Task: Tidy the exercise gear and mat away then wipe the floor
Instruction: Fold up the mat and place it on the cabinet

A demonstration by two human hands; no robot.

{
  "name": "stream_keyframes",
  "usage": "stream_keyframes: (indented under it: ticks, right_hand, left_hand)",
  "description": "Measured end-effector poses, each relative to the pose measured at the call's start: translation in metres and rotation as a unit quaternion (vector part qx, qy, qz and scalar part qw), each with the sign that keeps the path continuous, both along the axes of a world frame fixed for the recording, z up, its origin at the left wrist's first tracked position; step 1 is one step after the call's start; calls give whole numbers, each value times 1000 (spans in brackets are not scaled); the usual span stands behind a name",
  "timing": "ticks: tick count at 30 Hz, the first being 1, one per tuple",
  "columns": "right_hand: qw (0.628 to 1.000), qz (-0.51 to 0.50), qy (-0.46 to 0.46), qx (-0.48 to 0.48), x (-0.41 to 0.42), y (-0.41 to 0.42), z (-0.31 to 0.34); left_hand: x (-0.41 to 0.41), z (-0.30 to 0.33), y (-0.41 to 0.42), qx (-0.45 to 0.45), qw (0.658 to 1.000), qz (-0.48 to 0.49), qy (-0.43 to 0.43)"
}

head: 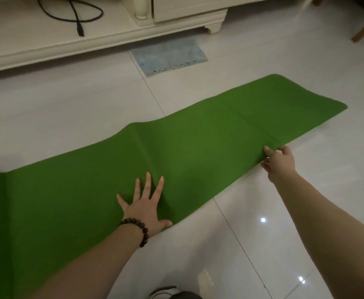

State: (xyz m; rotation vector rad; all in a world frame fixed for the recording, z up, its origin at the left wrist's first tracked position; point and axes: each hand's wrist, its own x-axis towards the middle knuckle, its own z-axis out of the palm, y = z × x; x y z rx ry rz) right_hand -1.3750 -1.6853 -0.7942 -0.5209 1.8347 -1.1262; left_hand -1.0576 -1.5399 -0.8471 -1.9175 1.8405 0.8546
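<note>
The green exercise mat (198, 134) is pinched at its near edge by the right hand (279, 164). The left hand (145, 209) is pressed flat on it, fingers spread, grasping nothing. The mat's left end is cut off by the frame.

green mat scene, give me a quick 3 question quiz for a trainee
1. True or false: the left hand lies flat, fingers spread, on the green mat.
2. What does the right hand grip? A) the mat's near edge B) the blue cloth C) the black cable
3. Fill in: the blue cloth lies on the floor beside the cream ____.

Key: 1 true; 2 A; 3 cabinet
</note>
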Motion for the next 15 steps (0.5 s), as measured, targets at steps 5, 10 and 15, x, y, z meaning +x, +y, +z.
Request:
stream_keyframes:
  ticks: [5,10,15]
  right_hand:
    - [994,-51,85,-37,-17,28,-14]
    - [981,79,131,122,-17,43,-47]
    - [803,371,454,109,58,62,-47]
  left_hand:
    - [2,1,-4,22,1000,-10,-14]
    - [-1,0,-5,24,999,-11,-23]
    - [-1,-3,-6,27,1000,-1,-14]
